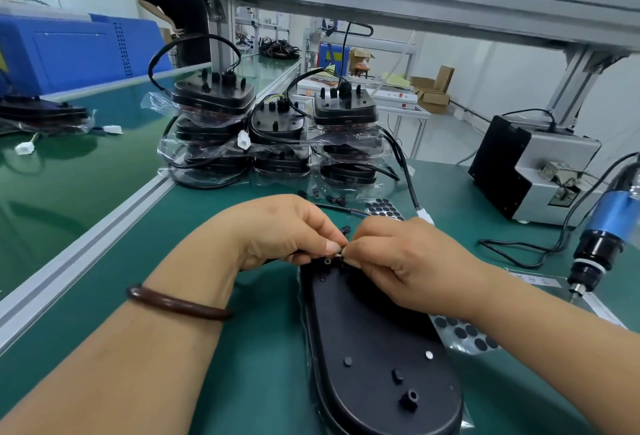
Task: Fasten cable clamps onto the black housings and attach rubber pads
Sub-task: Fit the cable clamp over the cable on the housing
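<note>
Pinching with the left hand [284, 226] and the right hand [408, 261], fingers of both curled in, thumb and forefinger tips closed together on one small black piece [337, 256]. Too small to tell its exact shape. Held right above the far end of the long flat black plastic housing [374, 348], touching it or almost. Right palm over the far part of the housing, left hand just off its far left edge, with a dark brown round bangle [176, 303] on the left wrist.

Housing lying flat on the green table [138, 261], with several short black posts standing up from its surface.

Just beside the housing on the right, partly under the right forearm: a clear sheet of round black rubber pads [467, 334]. Beyond the far end of the housing: a second sheet of round black pads [384, 208] and a few loose small black clamps [332, 197], with a white plastic connector [425, 216] near them. Further beyond the housing: stacks of black housings in clear plastic bags [277, 129], with black cables coming out of the tops.

Well to the right of the housing: a blue and black electric screwdriver [602, 226], tip pointing down, and behind it a grey and black box-shaped machine [530, 171].
</note>
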`<state>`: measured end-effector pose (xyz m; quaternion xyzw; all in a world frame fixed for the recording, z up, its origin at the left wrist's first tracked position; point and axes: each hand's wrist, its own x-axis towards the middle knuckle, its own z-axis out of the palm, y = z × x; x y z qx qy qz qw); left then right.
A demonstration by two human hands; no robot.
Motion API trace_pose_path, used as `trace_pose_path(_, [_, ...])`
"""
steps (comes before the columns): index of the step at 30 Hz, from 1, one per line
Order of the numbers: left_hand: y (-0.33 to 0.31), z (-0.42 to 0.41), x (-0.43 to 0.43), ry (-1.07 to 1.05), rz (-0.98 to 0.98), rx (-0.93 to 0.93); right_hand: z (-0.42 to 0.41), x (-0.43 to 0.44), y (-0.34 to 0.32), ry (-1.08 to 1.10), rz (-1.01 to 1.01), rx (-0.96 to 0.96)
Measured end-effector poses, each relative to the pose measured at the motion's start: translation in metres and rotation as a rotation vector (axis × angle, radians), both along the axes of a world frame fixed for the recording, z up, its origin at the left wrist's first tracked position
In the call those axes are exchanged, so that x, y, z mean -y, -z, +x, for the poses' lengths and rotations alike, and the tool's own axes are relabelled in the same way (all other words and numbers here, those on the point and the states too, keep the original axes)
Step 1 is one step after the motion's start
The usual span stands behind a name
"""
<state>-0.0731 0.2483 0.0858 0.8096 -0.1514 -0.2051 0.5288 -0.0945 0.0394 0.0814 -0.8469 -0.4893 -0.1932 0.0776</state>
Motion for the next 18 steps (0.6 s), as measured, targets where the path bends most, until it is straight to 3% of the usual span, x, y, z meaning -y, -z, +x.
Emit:
trace_pose_path(6, [-0.006, -0.008, -0.006, 0.048, 0.097, 0.129, -0.002, 0.004, 0.000, 0.004, -0.018, -0.047])
trace_pose_path(10, [-0.014, -0.020, 0.001, 0.029, 0.318, 0.311, -0.008, 0.008, 0.005, 0.004, 0.074, -0.112])
trace_pose_path(15, [-0.010, -0.031, 0.018, -0.135, 0.476, 0.541, -0.011, 0.008, 0.008, 0.047, 0.147, -0.132])
trace_pose_path(18, [-0.005, -0.030, 0.021, -0.191, 0.475, 0.572, -0.013, 0.009, 0.013, 0.063, 0.214, -0.136])
